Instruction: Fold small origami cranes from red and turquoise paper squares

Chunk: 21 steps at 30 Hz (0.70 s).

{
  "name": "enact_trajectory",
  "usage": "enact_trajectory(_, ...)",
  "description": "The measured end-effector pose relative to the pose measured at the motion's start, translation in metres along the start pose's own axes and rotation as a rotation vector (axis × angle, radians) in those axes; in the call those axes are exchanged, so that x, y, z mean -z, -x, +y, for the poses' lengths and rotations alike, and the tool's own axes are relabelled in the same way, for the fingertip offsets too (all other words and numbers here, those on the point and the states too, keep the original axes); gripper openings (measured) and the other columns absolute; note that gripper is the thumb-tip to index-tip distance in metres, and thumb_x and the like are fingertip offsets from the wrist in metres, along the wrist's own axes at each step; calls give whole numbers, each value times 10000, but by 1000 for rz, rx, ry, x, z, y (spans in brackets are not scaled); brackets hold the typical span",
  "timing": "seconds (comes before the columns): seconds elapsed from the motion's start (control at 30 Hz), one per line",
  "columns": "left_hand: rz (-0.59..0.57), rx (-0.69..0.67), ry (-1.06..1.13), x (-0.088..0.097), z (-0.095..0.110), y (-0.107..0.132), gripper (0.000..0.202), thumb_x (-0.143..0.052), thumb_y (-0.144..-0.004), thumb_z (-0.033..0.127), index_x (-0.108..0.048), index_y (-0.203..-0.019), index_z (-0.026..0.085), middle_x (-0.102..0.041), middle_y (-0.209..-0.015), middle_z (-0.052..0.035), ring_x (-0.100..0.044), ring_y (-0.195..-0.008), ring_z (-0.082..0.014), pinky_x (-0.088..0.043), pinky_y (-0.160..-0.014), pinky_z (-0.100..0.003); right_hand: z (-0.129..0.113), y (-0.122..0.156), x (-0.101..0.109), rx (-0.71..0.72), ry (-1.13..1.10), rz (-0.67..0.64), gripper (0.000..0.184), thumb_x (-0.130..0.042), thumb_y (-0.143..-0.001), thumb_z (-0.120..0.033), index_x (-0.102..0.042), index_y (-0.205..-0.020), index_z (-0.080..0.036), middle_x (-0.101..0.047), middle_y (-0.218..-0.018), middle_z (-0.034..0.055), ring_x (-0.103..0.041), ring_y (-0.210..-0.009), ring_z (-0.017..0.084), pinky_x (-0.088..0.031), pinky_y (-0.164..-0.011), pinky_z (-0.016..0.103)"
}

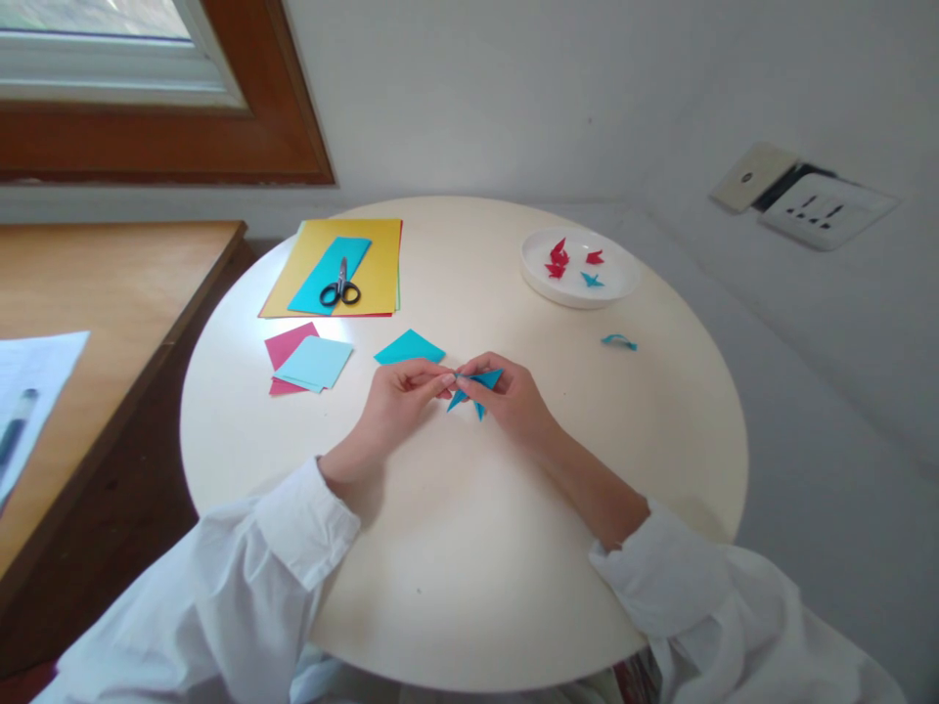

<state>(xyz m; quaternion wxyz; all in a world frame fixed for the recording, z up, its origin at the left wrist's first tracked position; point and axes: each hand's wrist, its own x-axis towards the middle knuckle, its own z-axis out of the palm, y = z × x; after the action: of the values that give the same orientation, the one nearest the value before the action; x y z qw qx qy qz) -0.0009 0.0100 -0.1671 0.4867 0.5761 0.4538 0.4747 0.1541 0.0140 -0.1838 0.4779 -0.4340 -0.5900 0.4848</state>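
Over the middle of the round table, a blue origami crane (484, 383) with pointed parts is held between my two hands. My left hand (403, 396) pinches its left tip between thumb and forefinger. The fingers of my right hand (510, 396) are closed on its body, hiding part of the folds. Just behind my left hand lies a folded teal sheet of paper (411, 347). Small square papers, light blue (315, 363) over pinkish red (288, 344), are stacked farther left.
Black-handled scissors (340, 288) rest on a blue strip (312, 284) atop yellow sheets (381, 264). A white plate (535, 279) holds red and blue folded pieces. A blue paper scrap (620, 341) lies near the plate. A wooden desk (147, 293) stands left; the wall borders the table's right.
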Motion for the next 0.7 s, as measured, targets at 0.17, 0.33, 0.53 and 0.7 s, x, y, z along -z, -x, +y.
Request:
enact_trajectory(0.17, -27, 22, 19, 1, 2, 0, 148, -710, -705, 306, -675, -670, 167, -658, -613, -11, -588, -575, -129, -453, -555, -254, 1, 1, -1, 129, 26, 69, 136, -681, -708, -304, -600, -715, -195, -656, -700, -1, -616, -659, 135, -500, -616, 274)
enact_trajectory(0.33, -25, 44, 30, 1, 4, 0, 196, -735, -672, 344, -671, -659, 160, -670, -615, -14, -592, -582, -130, -447, -564, -248, -1, 4, -3, 219, -30, 72, 139, -682, -710, -280, -575, -681, -196, -657, -737, 10, -631, -676, 132, -531, -613, 270)
enact_trajectory(0.53, -64, 90, 63, 3, 3, 0, 182, -745, -657, 326, -679, -637, 158, -663, -625, -11, -573, -595, -122, -434, -577, -247, -4, 6, -1, 265, 14, 103, 107, -657, -724, -228, -578, -662, -192, -648, -722, 18, -630, -670, 132, -526, -585, 257)
enact_trajectory(0.7, -69, 153, 147, 3, 4, 1, 147, -765, -631, 280, -681, -626, 159, -667, -652, -2, -582, -632, -117, -444, -626, -250, -6, 7, 0, 325, 56, 124, 90, -641, -719, -169, -580, -658, -196, -657, -731, 22, -636, -698, 135, -524, -605, 256)
